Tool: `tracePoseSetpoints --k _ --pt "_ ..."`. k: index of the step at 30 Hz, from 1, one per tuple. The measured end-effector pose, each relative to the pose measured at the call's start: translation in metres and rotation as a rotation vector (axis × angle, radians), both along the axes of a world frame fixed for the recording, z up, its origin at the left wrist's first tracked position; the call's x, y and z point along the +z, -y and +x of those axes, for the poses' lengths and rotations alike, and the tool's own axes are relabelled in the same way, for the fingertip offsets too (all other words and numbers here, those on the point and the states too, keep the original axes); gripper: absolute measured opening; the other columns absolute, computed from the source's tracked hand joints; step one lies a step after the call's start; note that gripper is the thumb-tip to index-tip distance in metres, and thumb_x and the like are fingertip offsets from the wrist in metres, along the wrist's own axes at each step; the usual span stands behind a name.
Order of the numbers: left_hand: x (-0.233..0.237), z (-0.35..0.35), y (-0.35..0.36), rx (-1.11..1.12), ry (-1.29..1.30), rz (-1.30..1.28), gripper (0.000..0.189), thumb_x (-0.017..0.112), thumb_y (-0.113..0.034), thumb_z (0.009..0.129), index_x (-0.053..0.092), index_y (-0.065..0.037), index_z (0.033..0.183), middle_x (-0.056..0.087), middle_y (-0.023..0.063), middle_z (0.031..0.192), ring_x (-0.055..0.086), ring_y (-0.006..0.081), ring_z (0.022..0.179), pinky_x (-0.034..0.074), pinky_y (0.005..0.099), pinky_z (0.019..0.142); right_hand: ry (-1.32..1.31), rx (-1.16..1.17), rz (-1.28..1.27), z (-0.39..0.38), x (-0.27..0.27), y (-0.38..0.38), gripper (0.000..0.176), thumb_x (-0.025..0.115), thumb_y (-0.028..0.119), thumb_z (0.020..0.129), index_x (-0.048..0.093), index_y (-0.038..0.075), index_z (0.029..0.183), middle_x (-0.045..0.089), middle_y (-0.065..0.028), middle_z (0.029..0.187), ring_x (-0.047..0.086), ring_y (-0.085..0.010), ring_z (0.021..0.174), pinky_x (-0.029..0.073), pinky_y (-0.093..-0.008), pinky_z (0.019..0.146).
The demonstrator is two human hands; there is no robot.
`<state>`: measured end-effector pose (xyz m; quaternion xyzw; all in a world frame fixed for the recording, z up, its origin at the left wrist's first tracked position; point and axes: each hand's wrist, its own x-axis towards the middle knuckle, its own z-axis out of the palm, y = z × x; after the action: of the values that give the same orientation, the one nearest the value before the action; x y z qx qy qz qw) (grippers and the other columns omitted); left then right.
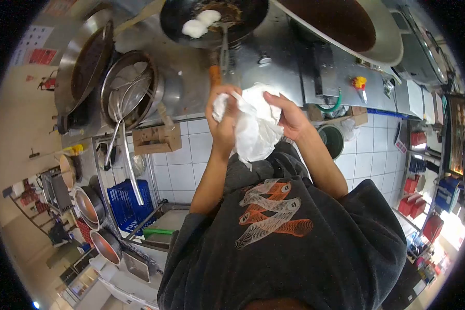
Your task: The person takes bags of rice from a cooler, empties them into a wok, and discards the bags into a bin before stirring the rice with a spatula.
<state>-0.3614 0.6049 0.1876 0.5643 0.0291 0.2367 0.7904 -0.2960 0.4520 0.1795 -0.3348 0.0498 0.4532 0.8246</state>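
A crumpled, thin white sheet [256,124] is bunched between both my hands, over the front edge of the counter. My left hand [223,116] has its fingers wrapped round the left side of it. On the other side, my right hand [289,116] pinches it, thumb on top. Its lower end hangs loose in front of my lap. Just beyond the left hand is the orange-brown wooden handle [215,76] of a dark wok [176,15]. Two white rounded pieces [201,24] lie in that wok, beside a metal spatula [225,49].
A wide pan of brown liquid [330,20] stands at the back right. Strainers [132,98] rest over a pot at left, their long handles jutting past the counter edge. A cardboard box [157,138], a blue crate [132,204] and a dark green bucket [331,140] sit lower down.
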Motion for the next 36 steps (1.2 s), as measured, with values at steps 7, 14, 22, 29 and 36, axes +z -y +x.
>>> tracePoseSetpoints --k 7,14,22,29,36 --pt "-0.024 -0.042 -0.047 0.056 -0.201 -0.431 0.036 0.063 -0.018 0.09 0.05 -0.002 0.12 0.057 0.0066 0.111 0.058 0.0162 0.101 0.048 0.0297 0.085 0.133 -0.075 -0.148 -0.015 0.028 -0.08 0.043 0.055 0.004 0.083 0.05 0.001 0.125 0.06 -0.0089 0.112 0.059 -0.0184 0.1 0.048 -0.0311 0.086" --pt "-0.009 -0.035 -0.069 0.034 -0.316 -0.56 0.029 0.067 -0.022 0.088 0.062 0.001 0.105 0.065 0.0043 0.088 0.063 0.0126 0.076 0.052 0.0253 0.065 1.317 -0.004 -0.755 -0.008 0.028 -0.093 0.048 0.056 0.001 0.076 0.053 0.005 0.124 0.056 -0.0164 0.112 0.058 -0.0274 0.096 0.048 -0.0319 0.083" --pt "0.011 0.013 -0.087 0.258 -0.283 -0.364 0.029 0.069 -0.02 0.086 0.062 0.002 0.105 0.066 0.0072 0.091 0.064 0.0139 0.075 0.054 0.0278 0.064 1.223 0.136 -0.583 0.056 0.035 -0.104 0.047 0.072 0.016 0.076 0.06 0.003 0.119 0.068 -0.0145 0.099 0.065 -0.0219 0.086 0.051 -0.0344 0.076" --pt "0.02 0.106 -0.131 0.23 -0.161 -0.391 0.022 0.063 -0.016 0.09 0.06 0.001 0.104 0.066 0.0088 0.095 0.064 0.0146 0.083 0.052 0.0285 0.067 1.261 0.01 -0.642 0.15 0.041 -0.143 0.031 0.067 0.03 0.085 0.071 0.001 0.095 0.068 -0.0114 0.072 0.063 -0.0149 0.062 0.048 -0.0312 0.06" --pt "0.009 0.197 -0.182 0.344 -0.245 -0.054 0.022 0.065 -0.01 0.084 0.062 0.004 0.102 0.067 0.0114 0.095 0.064 0.0156 0.081 0.05 0.0292 0.069 1.696 -0.4 -0.815 0.219 0.028 -0.186 0.022 0.064 0.021 0.087 0.067 0.0 0.091 0.059 -0.0166 0.062 0.058 -0.0254 0.053 0.045 -0.0336 0.056"
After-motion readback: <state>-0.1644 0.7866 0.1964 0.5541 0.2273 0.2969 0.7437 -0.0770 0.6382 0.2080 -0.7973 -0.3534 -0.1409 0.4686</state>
